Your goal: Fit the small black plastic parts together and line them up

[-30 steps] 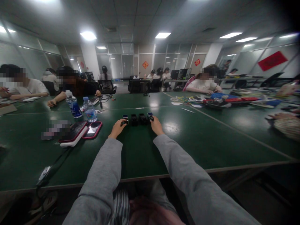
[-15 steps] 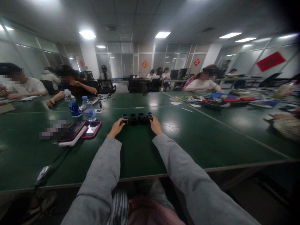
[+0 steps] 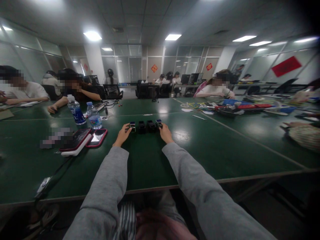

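Several small block-like devices stand in a short row on the green table (image 3: 150, 156). At its left end is a small device with a bluish top (image 3: 132, 125); my left hand (image 3: 122, 135) is beside it, thumb and forefinger apart at its left edge. A similar bluish-topped device (image 3: 158, 123) marks the right end, and my right hand (image 3: 166, 134) pinches its right side, covering part of it. Between them sit a black block (image 3: 141, 126) and another black block (image 3: 151, 126), touched by neither hand. Fine detail on the devices is too small to read.
Left of my hands lie a red-cased phone (image 3: 97, 138) and a larger red-edged device (image 3: 75, 140). A blue-labelled bottle (image 3: 76, 111) and a clear bottle (image 3: 94, 116) stand behind. Cables and tools (image 3: 232, 106) clutter the right. Other people sit around.
My left thumb has drawn back from the front of the left device, which shows more fully. My right hand stays at the right device. The whole view has shifted slightly.
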Motion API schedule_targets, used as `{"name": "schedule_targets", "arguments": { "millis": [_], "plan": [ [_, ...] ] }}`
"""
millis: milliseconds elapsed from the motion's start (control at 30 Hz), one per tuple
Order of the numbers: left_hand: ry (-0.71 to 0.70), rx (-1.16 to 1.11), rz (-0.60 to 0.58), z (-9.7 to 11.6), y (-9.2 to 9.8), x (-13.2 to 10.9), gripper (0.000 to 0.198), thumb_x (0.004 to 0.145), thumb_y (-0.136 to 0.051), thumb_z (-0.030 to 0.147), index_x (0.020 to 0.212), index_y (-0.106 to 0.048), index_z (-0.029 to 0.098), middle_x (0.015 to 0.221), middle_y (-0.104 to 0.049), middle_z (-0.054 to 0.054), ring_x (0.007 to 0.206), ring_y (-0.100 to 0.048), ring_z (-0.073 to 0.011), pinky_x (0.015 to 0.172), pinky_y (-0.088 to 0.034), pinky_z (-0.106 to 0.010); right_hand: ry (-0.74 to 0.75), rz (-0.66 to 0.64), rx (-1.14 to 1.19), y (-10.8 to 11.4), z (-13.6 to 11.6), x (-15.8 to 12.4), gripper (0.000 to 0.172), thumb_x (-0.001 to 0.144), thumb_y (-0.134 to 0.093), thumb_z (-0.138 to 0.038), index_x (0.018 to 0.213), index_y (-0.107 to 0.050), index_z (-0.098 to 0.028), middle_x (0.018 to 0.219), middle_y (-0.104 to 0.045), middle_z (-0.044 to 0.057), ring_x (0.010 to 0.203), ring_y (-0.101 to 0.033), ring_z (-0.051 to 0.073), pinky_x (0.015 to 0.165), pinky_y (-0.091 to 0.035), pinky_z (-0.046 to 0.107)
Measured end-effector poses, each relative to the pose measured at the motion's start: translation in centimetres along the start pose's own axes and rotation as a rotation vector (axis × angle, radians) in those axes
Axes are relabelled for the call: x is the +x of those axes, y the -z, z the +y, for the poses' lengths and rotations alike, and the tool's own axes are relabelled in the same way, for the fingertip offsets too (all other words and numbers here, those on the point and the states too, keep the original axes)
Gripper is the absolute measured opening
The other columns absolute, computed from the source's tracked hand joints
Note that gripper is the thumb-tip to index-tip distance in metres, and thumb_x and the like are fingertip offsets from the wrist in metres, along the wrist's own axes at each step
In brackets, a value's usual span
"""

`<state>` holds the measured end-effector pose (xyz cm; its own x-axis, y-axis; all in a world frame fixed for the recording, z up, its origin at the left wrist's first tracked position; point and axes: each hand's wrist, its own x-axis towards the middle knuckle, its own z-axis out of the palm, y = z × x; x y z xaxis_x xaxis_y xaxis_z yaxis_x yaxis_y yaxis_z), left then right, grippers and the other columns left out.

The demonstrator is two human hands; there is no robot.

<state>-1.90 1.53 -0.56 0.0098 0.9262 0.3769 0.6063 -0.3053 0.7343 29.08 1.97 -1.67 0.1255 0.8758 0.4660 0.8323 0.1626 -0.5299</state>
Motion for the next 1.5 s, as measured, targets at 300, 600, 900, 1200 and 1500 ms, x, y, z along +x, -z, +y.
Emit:
{"name": "schedule_targets", "arguments": {
  "millis": [300, 600, 900, 1200, 1500],
  "plan": [
    [0.098, 0.688, 0.062, 0.1, 0.3, -1.6, 0.052, 0.096, -0.036, 0.035, 0.144, -0.041, 0.018, 0.157, -0.030, -0.013, 0.146, -0.023, -0.0324, 0.115, -0.021, -0.058, 0.026, 0.306, -0.060, 0.3, -0.4, 0.4, 0.048, 0.094, -0.036, -0.022, 0.139, -0.039, -0.006, 0.133, -0.042, 0.023, 0.128, -0.038, 0.029, 0.104, -0.038, 0.045],
    [0.170, 0.740, -0.147, -0.7, -0.3, -1.2, 0.056, 0.097, -0.022, 0.040, 0.144, -0.042, 0.018, 0.156, -0.032, -0.010, 0.145, -0.026, -0.0295, 0.115, -0.024, -0.057, 0.081, 0.128, -0.178, 0.4, -0.4, -0.4, 0.043, 0.094, -0.042, -0.025, 0.136, -0.046, -0.016, 0.139, -0.040, 0.017, 0.127, -0.041, 0.029, 0.101, -0.041, 0.043],
    [0.126, 0.731, -0.161, -0.6, 0.1, -1.5, 0.053, 0.097, -0.024, 0.039, 0.142, -0.044, 0.019, 0.155, -0.034, -0.012, 0.144, -0.028, -0.0307, 0.113, -0.025, -0.059, 0.038, 0.099, -0.094, 0.1, 0.3, -0.1, 0.050, 0.091, -0.048, -0.024, 0.139, -0.040, -0.012, 0.127, -0.051, 0.017, 0.120, -0.048, 0.026, 0.097, -0.043, 0.039],
    [0.103, 0.680, -0.124, -0.6, 0.1, -1.7, 0.050, 0.097, -0.029, 0.037, 0.139, -0.048, 0.018, 0.153, -0.037, -0.014, 0.143, -0.030, -0.0321, 0.113, -0.024, -0.060, 0.005, 0.075, -0.018, -0.2, 0.7, -0.1, 0.049, 0.088, -0.050, -0.024, 0.135, -0.043, -0.011, 0.129, -0.053, 0.018, 0.121, -0.050, 0.025, 0.100, -0.042, 0.040],
    [0.097, 0.695, -0.126, -0.8, 0.1, -1.7, 0.050, 0.097, -0.030, 0.038, 0.139, -0.048, 0.018, 0.153, -0.037, -0.014, 0.142, -0.032, -0.0321, 0.112, -0.025, -0.061, -0.033, 0.069, -0.019, -0.4, 0.8, 0.1, 0.054, 0.088, -0.049, -0.024, 0.138, -0.040, -0.006, 0.135, -0.050, 0.021, 0.128, -0.046, 0.027, 0.104, -0.040, 0.042]
  ]
}}
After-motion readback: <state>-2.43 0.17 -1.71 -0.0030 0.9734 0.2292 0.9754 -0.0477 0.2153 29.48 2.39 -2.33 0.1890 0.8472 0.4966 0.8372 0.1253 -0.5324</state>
